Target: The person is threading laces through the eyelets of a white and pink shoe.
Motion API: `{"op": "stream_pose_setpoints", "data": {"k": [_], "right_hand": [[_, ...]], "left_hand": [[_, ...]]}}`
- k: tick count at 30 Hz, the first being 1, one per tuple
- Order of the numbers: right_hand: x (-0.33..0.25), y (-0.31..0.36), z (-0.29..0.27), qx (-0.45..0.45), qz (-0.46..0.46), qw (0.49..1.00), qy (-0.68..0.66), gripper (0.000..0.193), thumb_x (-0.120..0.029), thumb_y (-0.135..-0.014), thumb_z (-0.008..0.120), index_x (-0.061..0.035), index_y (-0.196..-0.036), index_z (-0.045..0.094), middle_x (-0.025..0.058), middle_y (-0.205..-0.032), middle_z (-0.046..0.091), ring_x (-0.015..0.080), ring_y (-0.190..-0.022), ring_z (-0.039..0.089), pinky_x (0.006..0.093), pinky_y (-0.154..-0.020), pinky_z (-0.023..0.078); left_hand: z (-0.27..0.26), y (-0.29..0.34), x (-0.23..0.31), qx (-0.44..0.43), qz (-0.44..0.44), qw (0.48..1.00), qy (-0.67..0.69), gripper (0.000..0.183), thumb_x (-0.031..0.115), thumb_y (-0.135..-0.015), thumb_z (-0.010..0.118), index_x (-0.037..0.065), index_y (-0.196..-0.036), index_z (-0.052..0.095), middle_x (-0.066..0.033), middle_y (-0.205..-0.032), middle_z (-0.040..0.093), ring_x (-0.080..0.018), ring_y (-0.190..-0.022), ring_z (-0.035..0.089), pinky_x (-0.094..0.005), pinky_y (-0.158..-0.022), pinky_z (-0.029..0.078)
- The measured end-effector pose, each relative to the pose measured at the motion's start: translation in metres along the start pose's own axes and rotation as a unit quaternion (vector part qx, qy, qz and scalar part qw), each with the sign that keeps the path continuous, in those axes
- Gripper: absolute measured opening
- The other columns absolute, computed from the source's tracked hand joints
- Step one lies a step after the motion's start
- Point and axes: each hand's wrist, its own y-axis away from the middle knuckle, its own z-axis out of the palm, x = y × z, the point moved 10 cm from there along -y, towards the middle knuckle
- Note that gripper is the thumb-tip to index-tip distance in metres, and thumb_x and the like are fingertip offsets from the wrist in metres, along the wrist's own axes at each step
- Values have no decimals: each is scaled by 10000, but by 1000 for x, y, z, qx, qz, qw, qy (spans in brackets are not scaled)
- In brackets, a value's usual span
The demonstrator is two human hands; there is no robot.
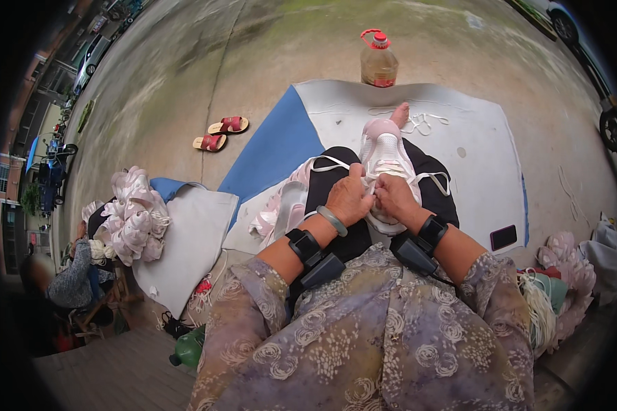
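Note:
A white and pink sneaker (384, 147) lies across my lap between my knees, its toe pointing away from me. White shoelace (391, 168) is threaded across its front, and loose lace ends hang over both dark trouser legs. My left hand (348, 196) is closed at the left side of the shoe opening, pinching the lace. Close against it, my right hand (395, 196) is also closed on the lace, fingertips bent down over the eyelets. The fingers cover the exact spot where they grip. Another pale pink shoe (291, 205) lies beside my left leg.
A white and blue sheet (476, 144) covers the ground, with loose laces (425, 123) and a phone (503, 237) on it. Beyond stands a red-capped jug (379, 65). Red sandals (230, 125) lie left. Shoe piles (136, 218) flank me; another person (82, 270) sits far left.

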Motion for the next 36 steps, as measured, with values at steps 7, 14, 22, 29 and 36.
{"op": "stream_pose_setpoints", "data": {"k": [7, 14, 22, 29, 36], "right_hand": [[16, -1, 19, -115, 122, 979, -116, 42, -37, -806, 514, -7, -781, 530, 124, -613, 574, 206, -524, 584, 337, -437, 449], [-28, 24, 5, -90, -45, 961, 258, 117, -77, -687, 568, -24, -788, 591, 215, -715, 600, 389, -742, 597, 467, -664, 465], [131, 164, -175, -50, 250, 966, 33, 72, -3, -801, 503, -3, -728, 501, 83, -526, 528, 135, -433, 503, 282, -405, 396], [45, 138, -166, 74, -71, 975, 195, 157, -52, -702, 622, -32, -815, 514, 131, -841, 544, 317, -773, 551, 363, -678, 448], [-61, 67, -99, 142, -237, 940, 202, 273, -111, -691, 654, -36, -923, 531, 122, -803, 539, 305, -736, 550, 382, -625, 432]], "left_hand": [[11, 9, 9, -2, 44, 991, -125, 281, 112, -682, 589, 47, -923, 460, -144, -653, 576, -352, -650, 590, -441, -602, 459], [7, 2, -24, -5, -83, 996, -32, 249, 124, -687, 528, 24, -905, 459, -238, -739, 589, -426, -735, 571, -501, -700, 443], [3, 5, -8, 22, -6, 999, -36, 179, 103, -693, 565, 15, -822, 476, -154, -602, 546, -344, -585, 566, -416, -560, 432], [-7, 12, 49, 63, 108, 986, -111, 164, 128, -725, 568, 32, -854, 534, -154, -659, 567, -351, -651, 571, -432, -580, 444], [45, -10, 50, -22, 69, 996, -54, 106, 77, -736, 548, 8, -802, 594, -173, -684, 596, -340, -652, 597, -401, -609, 478]]}}
